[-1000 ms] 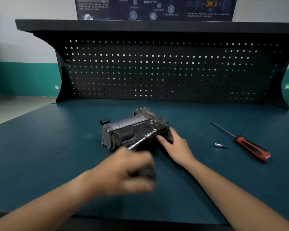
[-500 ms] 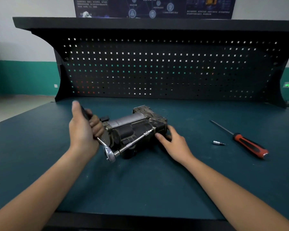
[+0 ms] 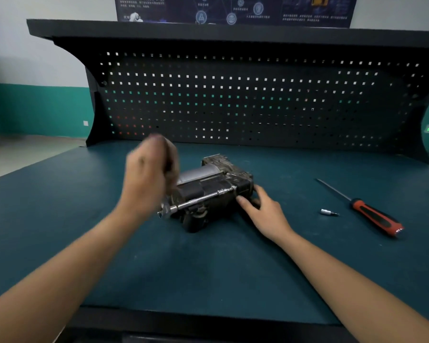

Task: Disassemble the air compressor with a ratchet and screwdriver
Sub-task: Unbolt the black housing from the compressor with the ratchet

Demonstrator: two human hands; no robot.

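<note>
Benchtop (image 3: 208,268), compressor (image 3: 203,184) diagonal, near-left to far-right

The blurred left hand (image 3: 149,174) grips the ratchet (image 3: 198,201) at the compressor's (image 3: 216,184) left end. The right hand (image 3: 263,209) rests against its right end. A small bit (image 3: 328,212) and a screwdriver (image 3: 372,214) lie further right.

Ratchet (image 3: 198,201) shiny metal; air compressor (image 3: 216,189) dull grimy metal; bench mat (image 3: 208,268) matt.
</note>
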